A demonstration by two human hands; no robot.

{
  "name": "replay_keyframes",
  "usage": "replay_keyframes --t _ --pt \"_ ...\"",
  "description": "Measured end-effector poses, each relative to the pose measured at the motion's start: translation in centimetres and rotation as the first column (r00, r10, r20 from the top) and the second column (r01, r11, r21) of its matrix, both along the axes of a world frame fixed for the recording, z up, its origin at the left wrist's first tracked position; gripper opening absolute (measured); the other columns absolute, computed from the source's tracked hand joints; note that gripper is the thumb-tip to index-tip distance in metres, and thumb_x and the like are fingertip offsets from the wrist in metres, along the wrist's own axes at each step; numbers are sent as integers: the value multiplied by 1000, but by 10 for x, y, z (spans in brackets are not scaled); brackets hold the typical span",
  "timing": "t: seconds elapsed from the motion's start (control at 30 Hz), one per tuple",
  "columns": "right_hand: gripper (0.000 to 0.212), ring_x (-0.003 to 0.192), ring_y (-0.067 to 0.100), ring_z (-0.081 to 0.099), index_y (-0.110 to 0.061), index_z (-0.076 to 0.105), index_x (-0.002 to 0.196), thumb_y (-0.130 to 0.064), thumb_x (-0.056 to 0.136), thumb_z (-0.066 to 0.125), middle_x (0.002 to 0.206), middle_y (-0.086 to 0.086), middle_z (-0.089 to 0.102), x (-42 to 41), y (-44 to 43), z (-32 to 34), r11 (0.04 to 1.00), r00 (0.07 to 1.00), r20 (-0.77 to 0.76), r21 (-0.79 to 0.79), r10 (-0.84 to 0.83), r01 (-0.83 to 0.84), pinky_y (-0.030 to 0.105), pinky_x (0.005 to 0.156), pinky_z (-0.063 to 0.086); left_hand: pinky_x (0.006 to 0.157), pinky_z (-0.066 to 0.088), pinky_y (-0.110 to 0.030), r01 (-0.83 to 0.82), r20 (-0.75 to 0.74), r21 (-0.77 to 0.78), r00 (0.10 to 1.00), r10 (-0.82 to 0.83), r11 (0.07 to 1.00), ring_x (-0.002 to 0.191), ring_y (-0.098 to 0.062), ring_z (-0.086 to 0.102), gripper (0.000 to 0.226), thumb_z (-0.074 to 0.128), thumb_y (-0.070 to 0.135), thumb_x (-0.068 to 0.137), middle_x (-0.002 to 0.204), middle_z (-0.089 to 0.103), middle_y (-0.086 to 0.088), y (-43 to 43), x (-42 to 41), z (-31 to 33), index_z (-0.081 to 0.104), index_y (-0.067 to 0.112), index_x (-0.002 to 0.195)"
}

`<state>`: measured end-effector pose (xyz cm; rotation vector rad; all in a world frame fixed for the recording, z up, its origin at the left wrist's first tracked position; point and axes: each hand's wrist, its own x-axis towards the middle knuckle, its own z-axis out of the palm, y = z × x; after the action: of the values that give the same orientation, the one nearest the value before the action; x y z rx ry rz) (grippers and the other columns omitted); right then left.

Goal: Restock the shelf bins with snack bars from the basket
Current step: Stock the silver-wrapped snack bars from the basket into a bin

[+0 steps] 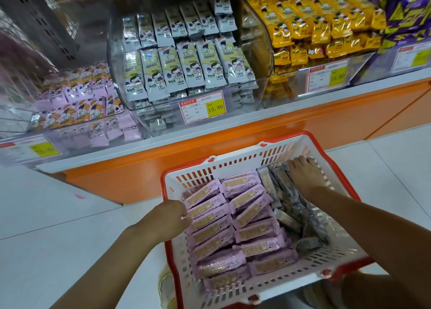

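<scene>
The 2 forearms (pixel 112 257), left hand (pixel 171 217) and right hand (pixel 303 175) are bare.

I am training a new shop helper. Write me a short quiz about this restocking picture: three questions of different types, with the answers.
1. Which bars in the basket does the right hand touch? A pink, B grey, C yellow.
2. True or false: the middle shelf bin holds yellow packs.
3. Fill in: the left hand is at the basket's ___ rim.
Key: 1 B, the grey bars. 2 False, its packs are white and grey. 3 Left.
</scene>
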<state>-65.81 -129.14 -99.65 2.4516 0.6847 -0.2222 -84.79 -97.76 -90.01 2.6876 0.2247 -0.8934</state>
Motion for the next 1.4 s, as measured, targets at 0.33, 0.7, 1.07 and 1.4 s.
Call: replay_keyframes --t 0.33,0.7,1.07,1.4 --pt "42 80 5 59 -24 57 116 -20 78 74 105 -1 58 -76 32 134 187 892 -409 877 -191 442 10 64 45 86 55 -26 -402 -212 -700 906 365 591 97 -16 68 26 58 26 93 107 69 -3 -60 22 64 65 10 113" --pt "33 100 7 64 -41 60 116 -25 88 62 112 -16 64 -155 79 201 -366 861 -413 783 298 502 21 76 53 80 58 -32 -412 -473 -880 714 516 -236 94 -26 69 37 63 15 77 109 69 -19 -65 18 111 64 1 111" --pt "32 78 1 62 -28 63 110 -8 86 68 104 -15 68 -151 69 201 -496 829 -528 679 184 542 14 63 48 71 55 -38 -543 -593 -791 565 575 -283 71 -24 62 61 35 53 96 83 66 -16 -66 18 113 62 -1 105" --pt "30 99 20 65 -29 62 109 -12 86 67 109 -6 68 -147 62 204 -580 880 -464 692 101 431 32 79 53 74 58 -36 -462 -656 -749 621 430 -476 78 -24 69 39 64 28 79 90 69 -16 -51 23 119 61 1 107"
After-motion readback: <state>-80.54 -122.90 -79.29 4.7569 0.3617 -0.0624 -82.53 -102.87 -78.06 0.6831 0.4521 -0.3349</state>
